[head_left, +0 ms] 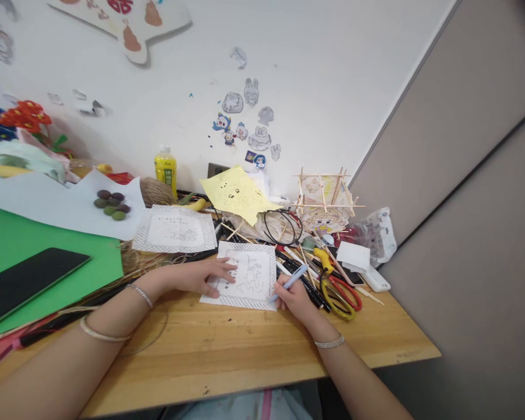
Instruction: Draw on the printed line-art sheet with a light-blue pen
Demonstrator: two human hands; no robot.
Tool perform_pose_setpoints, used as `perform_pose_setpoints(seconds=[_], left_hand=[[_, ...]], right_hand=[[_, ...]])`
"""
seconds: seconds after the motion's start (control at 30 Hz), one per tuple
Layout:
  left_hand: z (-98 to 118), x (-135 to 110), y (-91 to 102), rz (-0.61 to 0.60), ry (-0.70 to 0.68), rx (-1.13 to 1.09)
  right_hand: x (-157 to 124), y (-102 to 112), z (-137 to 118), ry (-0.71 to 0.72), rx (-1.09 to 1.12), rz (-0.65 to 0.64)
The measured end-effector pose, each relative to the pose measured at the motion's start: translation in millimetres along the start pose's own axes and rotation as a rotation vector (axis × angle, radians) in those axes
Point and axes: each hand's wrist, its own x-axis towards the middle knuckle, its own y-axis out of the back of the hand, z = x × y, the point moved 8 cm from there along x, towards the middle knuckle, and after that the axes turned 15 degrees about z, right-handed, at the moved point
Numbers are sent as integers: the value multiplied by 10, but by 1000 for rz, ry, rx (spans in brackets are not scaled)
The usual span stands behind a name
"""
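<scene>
A sheet of white paper (254, 271) lies on the wooden table, with a line drawing in its middle and a hatched border round it. My left hand (201, 277) rests on its left side, fingers spread flat. In my right hand (294, 297) is a light blue pen (294, 282), its tip at the sheet's right border. A second bordered drawing (175, 229) lies behind and to the left. Just right of my right hand are several black markers (306, 284) and yellow-handled scissors (336, 297).
A dark tablet (30, 280) lies on green card (102, 256) at left. Behind are a yellow-labelled bottle (165, 169), a yellow paper drawing (236, 193) and a stick frame (324, 195). A white wall (315, 76) and grey panel (464, 192) bound the table.
</scene>
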Motion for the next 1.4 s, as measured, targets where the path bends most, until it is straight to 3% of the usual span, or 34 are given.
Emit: perform_pose_setpoints(seconds=[0.6, 1.4], left_hand=[[-10, -4, -8, -14, 9, 12], [-34, -2, -15, 1, 15, -12]], right_hand=[[3, 23, 57, -48, -1, 21], [15, 44, 46, 6, 1, 38]])
